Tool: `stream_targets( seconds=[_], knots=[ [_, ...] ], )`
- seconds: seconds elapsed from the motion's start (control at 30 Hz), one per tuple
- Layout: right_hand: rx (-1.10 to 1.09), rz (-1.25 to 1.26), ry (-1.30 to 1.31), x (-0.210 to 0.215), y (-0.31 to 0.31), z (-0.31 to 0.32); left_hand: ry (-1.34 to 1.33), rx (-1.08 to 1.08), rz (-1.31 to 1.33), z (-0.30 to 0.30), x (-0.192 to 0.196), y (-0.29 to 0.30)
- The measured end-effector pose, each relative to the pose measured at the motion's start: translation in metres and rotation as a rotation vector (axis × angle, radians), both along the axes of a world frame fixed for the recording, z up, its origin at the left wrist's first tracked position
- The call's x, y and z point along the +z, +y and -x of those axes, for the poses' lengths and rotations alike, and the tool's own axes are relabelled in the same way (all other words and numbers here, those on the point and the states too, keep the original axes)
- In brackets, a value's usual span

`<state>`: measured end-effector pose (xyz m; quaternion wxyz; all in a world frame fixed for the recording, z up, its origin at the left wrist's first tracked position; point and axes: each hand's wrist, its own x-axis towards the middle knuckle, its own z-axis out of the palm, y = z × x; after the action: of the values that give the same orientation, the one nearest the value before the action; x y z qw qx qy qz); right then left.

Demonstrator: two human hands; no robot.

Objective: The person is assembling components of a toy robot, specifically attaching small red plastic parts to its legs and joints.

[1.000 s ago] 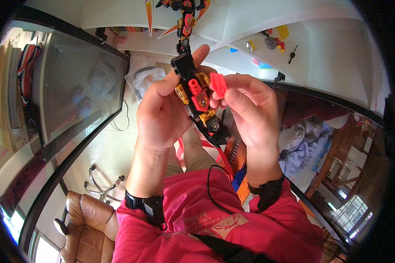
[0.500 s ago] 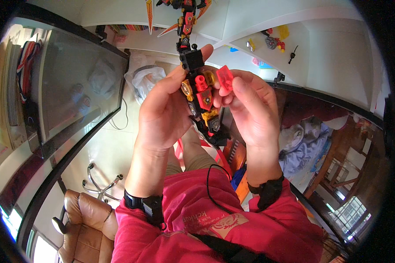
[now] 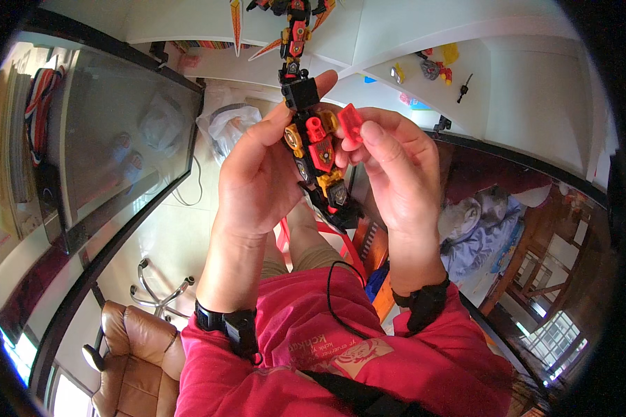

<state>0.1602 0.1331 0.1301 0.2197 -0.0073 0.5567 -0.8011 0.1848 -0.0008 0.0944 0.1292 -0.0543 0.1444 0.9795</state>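
Left grip (image 3: 252,174) grasping black-red-gold brick-built toy (image 3: 320,154), in mid-air in front of torso. Right grip (image 3: 401,167) pinching red plastic plate (image 3: 349,122) just beside toy's upper half.

Brn leather chair (image 3: 142,354) at 8 o'clock; translucent plastic bag (image 3: 228,132) approx 10:30; striped ribbon (image 3: 42,104) nr 10; white shelf (image 3: 532,97) at 2; rumpled blue-gray cloth (image 3: 483,240) at 3.

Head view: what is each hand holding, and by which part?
Left hand: the black, red and gold toy section, near its black block. Right hand: the small red piece, pinched at its right edge.
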Motion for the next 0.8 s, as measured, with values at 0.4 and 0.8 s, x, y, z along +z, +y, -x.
stream_targets(
  seconds=[0.4, 0.8],
  knots=[
    [-0.023, -0.007, 0.020, 0.000, -0.004, -0.001, 0.035, 0.011, -0.036, -0.001, 0.000, -0.002],
    [-0.154, -0.349, 0.333, -0.003, -0.012, -0.003, -0.012, 0.005, 0.193, -0.002, 0.001, 0.001]
  ],
)
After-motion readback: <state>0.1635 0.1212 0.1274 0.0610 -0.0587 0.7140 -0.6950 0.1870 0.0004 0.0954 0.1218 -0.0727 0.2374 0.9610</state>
